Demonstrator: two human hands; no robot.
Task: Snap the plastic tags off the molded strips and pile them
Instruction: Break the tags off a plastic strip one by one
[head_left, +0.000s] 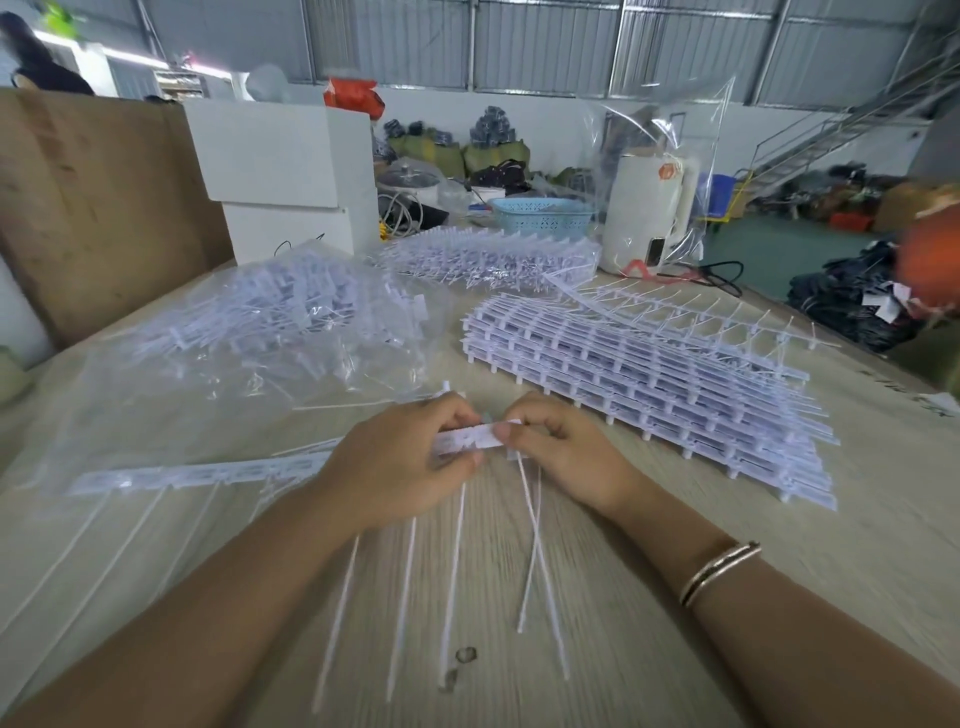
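Observation:
A white molded strip (208, 474) lies across the table (649, 597) in front of me, its long thin tails pointing toward me. My left hand (395, 467) grips the strip's right part. My right hand (566, 457) pinches the end tag (480, 436) of that strip between thumb and fingers, with two loose tails hanging below it. A neat stack of whole strips (649, 384) sits to the right. A heap of loose tags (270, 317) lies on a clear plastic bag to the left.
More strips (493, 257) are piled at the back centre, by a blue basket (540, 213) and a white kettle (649, 208) in a clear bag. White boxes (280, 171) and a brown board (93, 208) stand back left. The table's right edge drops to a green floor.

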